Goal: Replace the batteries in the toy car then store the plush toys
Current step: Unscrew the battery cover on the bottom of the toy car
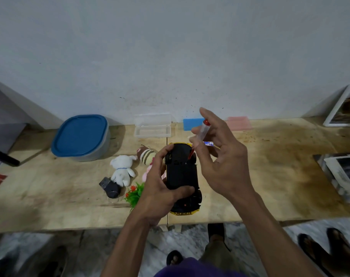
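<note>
The yellow toy car [182, 174] is upside down above the wooden table [270, 176], its black underside facing me. My left hand [160, 188] grips it from the left, thumb across the chassis. My right hand [218, 154] pinches a small screwdriver [204, 130] with a clear handle and red cap, its tip at the car's far end. A white plush [123, 169], a striped brown plush [147, 156] and a pink plush [148, 172], partly hidden by my left hand, lie left of the car. Batteries [209, 143] peek out behind my right hand.
A grey tub with a blue lid [81, 136] stands at the back left, an open clear plastic case [153, 126] behind the car. Blue [192, 123] and pink [239, 122] sponges lie by the wall. A dark pouch [110, 187] and fake plant [135, 193] sit near left; papers [342, 174] at right.
</note>
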Demonstrator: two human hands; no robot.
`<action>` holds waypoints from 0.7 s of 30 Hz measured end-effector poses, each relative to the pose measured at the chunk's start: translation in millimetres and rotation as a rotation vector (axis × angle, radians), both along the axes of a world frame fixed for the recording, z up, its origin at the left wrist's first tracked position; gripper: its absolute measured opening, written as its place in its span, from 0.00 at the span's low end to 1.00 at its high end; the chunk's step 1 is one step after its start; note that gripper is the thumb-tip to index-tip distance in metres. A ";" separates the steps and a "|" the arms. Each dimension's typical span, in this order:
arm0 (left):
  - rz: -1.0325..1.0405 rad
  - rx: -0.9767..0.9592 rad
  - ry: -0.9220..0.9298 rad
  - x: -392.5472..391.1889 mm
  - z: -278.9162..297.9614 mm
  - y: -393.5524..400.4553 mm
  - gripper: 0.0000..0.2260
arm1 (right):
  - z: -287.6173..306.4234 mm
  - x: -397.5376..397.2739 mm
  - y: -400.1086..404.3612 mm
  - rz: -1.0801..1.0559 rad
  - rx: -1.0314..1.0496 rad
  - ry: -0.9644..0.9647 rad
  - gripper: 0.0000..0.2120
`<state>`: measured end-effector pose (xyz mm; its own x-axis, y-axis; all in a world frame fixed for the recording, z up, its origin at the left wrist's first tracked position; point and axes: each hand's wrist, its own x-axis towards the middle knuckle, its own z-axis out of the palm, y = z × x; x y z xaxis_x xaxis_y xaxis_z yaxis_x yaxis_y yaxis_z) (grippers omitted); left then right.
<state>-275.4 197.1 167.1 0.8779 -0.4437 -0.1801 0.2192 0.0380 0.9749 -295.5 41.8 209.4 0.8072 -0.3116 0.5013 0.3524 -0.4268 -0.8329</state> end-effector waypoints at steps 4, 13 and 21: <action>-0.001 -0.018 -0.003 -0.2 -0.5 -0.3 0.45 | -1.5 2.5 0.8 -0.008 0.021 -0.005 0.24; -0.034 -0.038 0.031 -1.7 -2.5 0.9 0.47 | 1.7 2.7 -2.8 0.090 0.119 0.050 0.23; -0.081 -0.036 0.037 -2.1 -4.8 5.5 0.49 | -11.1 6.4 -14.5 0.227 -0.327 0.520 0.08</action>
<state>-277.5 202.7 162.2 0.8321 -0.5193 -0.1949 0.2591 0.0533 0.9644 -289.1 27.3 198.3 0.9977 -0.0032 0.0679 0.0496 -0.6492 -0.7590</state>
